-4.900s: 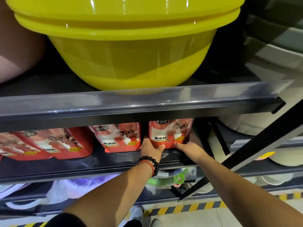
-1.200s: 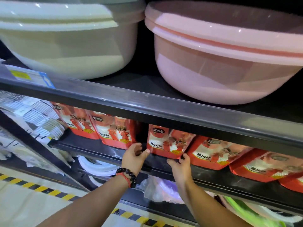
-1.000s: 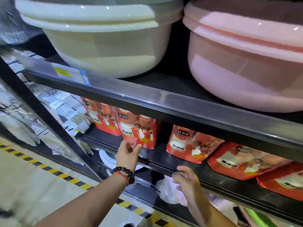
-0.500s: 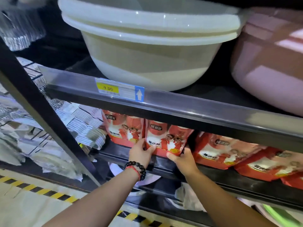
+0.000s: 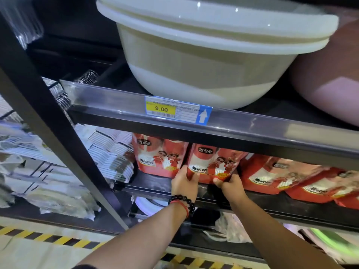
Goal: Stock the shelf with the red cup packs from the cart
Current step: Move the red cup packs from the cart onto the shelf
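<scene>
**Squaring up the 2nd pack from the shelf's left end**

Step in hand, by my read: placement/straightening, not fetching. Both hands are on one red cup pack (image 5: 211, 164), which stands upright at the front edge of the middle shelf (image 5: 155, 186), touching the end pack (image 5: 159, 156) on its left. Left hand (image 5: 184, 184) grips the pack's lower-left corner, thumb across the front, fingers behind. Right hand (image 5: 229, 186) pinches the lower-right corner, thumb on the front. Neither hand is slack; both are closed on the pack.

More packs (image 5: 275, 175) lie leaning toward the right along the same edge. Cart not in view.

Next move prob. calls for a small push back + twist so the pack faces front, flush w/ its neighbour, then letting go w/o tipping it. The leaning packs to the right likely need the same.

Vs. 0.5 s ago: same pack, same two-corner hold; the view has shifted, w/ the 9.00 price tag (image 5: 177, 110) now more central. Vs. 1.0 s ago: right hand was off the packs, below the shelf edge.
</scene>
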